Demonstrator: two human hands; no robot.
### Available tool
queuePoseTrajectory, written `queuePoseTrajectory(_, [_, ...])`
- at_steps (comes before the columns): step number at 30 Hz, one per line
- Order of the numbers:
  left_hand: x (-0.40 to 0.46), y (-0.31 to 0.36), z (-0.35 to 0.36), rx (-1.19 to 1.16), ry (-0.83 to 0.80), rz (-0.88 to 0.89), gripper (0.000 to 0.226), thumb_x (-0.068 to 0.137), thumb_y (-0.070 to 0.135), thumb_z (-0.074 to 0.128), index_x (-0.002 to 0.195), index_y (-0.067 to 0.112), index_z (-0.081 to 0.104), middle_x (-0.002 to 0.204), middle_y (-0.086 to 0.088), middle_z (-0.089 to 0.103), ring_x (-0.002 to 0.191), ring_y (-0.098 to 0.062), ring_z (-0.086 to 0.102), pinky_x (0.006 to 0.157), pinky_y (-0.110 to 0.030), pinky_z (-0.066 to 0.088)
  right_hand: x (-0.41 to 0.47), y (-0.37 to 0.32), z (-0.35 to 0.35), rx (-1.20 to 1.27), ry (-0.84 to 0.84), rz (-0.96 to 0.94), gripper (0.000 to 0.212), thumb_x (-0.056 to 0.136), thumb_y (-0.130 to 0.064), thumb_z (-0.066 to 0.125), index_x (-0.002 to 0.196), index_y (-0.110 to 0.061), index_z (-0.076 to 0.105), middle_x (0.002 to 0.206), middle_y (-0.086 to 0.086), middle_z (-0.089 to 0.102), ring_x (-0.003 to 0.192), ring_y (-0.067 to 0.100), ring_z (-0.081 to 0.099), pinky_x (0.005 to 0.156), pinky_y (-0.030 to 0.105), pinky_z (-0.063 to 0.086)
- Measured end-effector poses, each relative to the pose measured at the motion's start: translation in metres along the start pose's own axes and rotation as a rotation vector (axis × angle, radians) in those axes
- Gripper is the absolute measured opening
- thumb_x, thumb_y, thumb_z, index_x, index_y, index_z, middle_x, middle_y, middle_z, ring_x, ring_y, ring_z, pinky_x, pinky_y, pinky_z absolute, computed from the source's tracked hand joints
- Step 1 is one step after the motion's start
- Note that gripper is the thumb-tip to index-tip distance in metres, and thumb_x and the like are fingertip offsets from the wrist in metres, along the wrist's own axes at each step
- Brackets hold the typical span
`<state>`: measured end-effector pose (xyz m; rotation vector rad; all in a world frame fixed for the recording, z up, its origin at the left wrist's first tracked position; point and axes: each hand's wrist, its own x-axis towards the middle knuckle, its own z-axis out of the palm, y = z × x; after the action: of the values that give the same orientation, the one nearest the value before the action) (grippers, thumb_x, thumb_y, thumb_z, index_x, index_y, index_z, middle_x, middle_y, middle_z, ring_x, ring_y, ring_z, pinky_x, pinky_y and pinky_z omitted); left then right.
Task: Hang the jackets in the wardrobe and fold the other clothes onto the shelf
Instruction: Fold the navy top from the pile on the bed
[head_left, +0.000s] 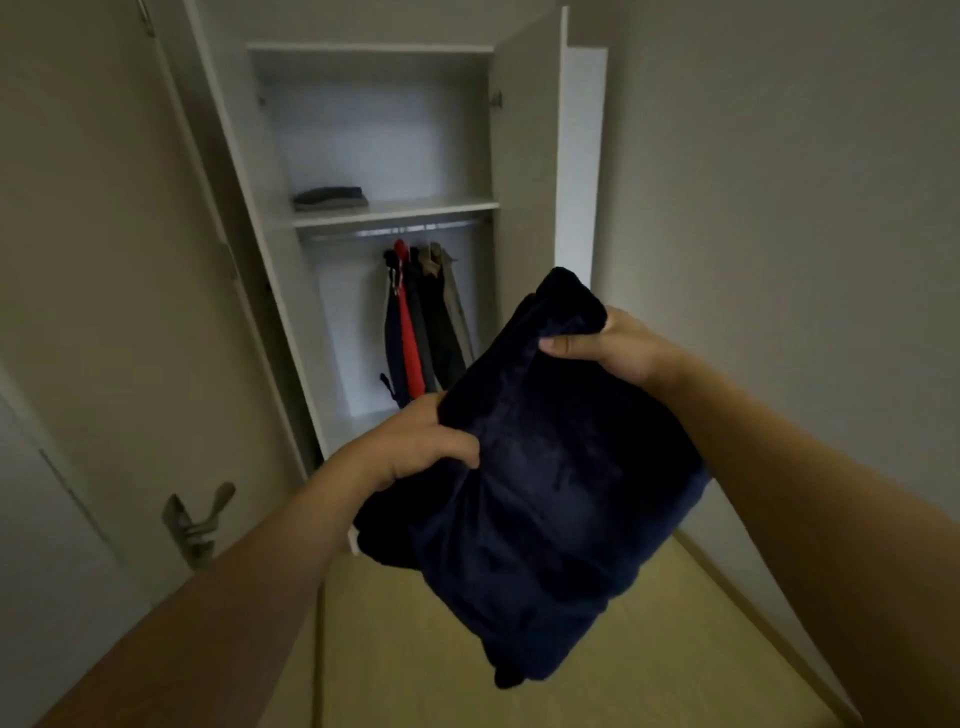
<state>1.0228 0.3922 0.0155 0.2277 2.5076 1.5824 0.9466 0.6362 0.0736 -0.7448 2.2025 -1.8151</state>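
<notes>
both hands grip folded navy fleece garment (545, 493) mid-air facing open wardrobe (395, 208): left hand (415, 441) on near-left edge, right hand (613, 348) pinching top-right corner. looks soft, floppy, light; likely needs support under the fold or it unfolds.

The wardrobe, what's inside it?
Inside the wardrobe, a small folded pile of clothes lies on the shelf. Below, jackets hang from the rail. The navy garment held in front hides the bottom right.
</notes>
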Motion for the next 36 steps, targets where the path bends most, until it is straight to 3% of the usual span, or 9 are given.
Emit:
queuePoseTrajectory(8, [0.143,-0.012,-0.123,-0.093,0.117,-0.064,0.044,0.046,0.022,0.075,0.09,0.026,0.074,0.092,-0.002,0.074,0.084,-0.02,0.071,0.063,-0.025,0.052,0.184,0.011,-0.029,-0.183,-0.152,0.284,0.064,0.06,-0.071,0.075,0.111,-0.037,0.058,0.104,-0.006,0.072,0.091,0.019,0.071,0.072,0.028,0.058])
queuePoseTrajectory(11, [0.207,-0.022,-0.164,-0.13,0.211,-0.05,0.045,0.045,0.023,0.075,0.091,0.027,0.074,0.092,-0.002,0.075,0.08,-0.019,0.072,0.059,-0.024,0.053,0.258,0.035,-0.051,-0.369,0.023,0.26,0.106,0.049,-0.086,0.066,0.132,-0.021,0.05,0.121,0.0,0.061,0.102,0.023,0.063,0.09,0.036,0.05])
queuePoseTrajectory(14, [0.27,-0.029,-0.207,-0.245,0.374,-0.022,0.052,0.044,0.023,0.075,0.096,0.018,0.074,0.091,-0.008,0.075,0.077,-0.023,0.073,0.056,-0.026,0.054,0.334,0.058,-0.068,-0.303,0.265,0.155,0.119,0.049,-0.084,0.064,0.143,-0.015,0.036,0.137,0.007,0.05,0.118,0.029,0.054,0.096,0.036,0.044])
queuePoseTrajectory(17, [0.333,-0.026,-0.251,-0.427,0.528,-0.003,0.049,0.053,0.02,0.074,0.101,0.009,0.072,0.092,-0.015,0.074,0.079,-0.032,0.072,0.061,-0.037,0.058,0.417,0.077,-0.07,-0.038,0.222,0.276,0.115,0.056,-0.081,0.066,0.147,-0.023,0.027,0.146,0.008,0.042,0.128,0.034,0.046,0.093,0.04,0.038])
queuePoseTrajectory(21, [0.414,-0.018,-0.316,-0.598,0.643,0.015,0.041,0.056,0.021,0.074,0.092,0.002,0.071,0.085,-0.015,0.068,0.08,-0.034,0.065,0.074,-0.043,0.055,0.527,0.082,-0.052,0.272,-0.152,0.332,0.09,0.058,-0.074,0.073,0.129,-0.021,0.056,0.119,0.004,0.069,0.107,0.026,0.066,0.086,0.038,0.054])
queuePoseTrajectory(26, [0.509,-0.035,-0.417,-0.62,0.681,0.066,0.047,0.056,0.024,0.073,0.098,0.003,0.072,0.089,-0.013,0.067,0.087,-0.033,0.065,0.087,-0.048,0.053,0.67,0.094,-0.038,0.345,-0.172,0.309,0.087,0.059,-0.073,0.075,0.128,-0.023,0.06,0.123,0.005,0.067,0.111,0.028,0.064,0.103,0.046,0.044])
queuePoseTrajectory(30, [0.595,-0.057,-0.494,-0.704,0.768,0.134,0.036,0.058,0.022,0.075,0.09,0.006,0.072,0.077,-0.007,0.072,0.074,-0.027,0.069,0.065,-0.037,0.057,0.777,0.111,-0.025,0.365,-0.189,0.359,0.087,0.054,-0.08,0.072,0.121,-0.025,0.066,0.123,0.008,0.066,0.113,0.034,0.062,0.105,0.053,0.041])
queuePoseTrajectory(33, [0.658,-0.064,-0.552,-0.792,0.751,0.156,0.041,0.062,0.023,0.074,0.098,0.005,0.07,0.085,-0.008,0.071,0.081,-0.028,0.069,0.073,-0.039,0.058,0.854,0.112,-0.025,0.373,-0.122,0.492,0.097,0.04,-0.08,0.078,0.112,-0.016,0.068,0.116,0.017,0.067,0.105,0.049,0.061,0.09,0.069,0.042])
queuePoseTrajectory(36, [0.719,-0.063,-0.598,-0.857,0.716,0.159,0.054,0.067,0.023,0.072,0.118,0.008,0.066,0.112,-0.011,0.069,0.104,-0.034,0.065,0.092,-0.05,0.053,0.921,0.102,-0.032,0.355,-0.063,0.569,0.104,0.035,-0.075,0.081,0.119,-0.023,0.048,0.117,0.014,0.051,0.113,0.057,0.044,0.073,0.08,0.039])
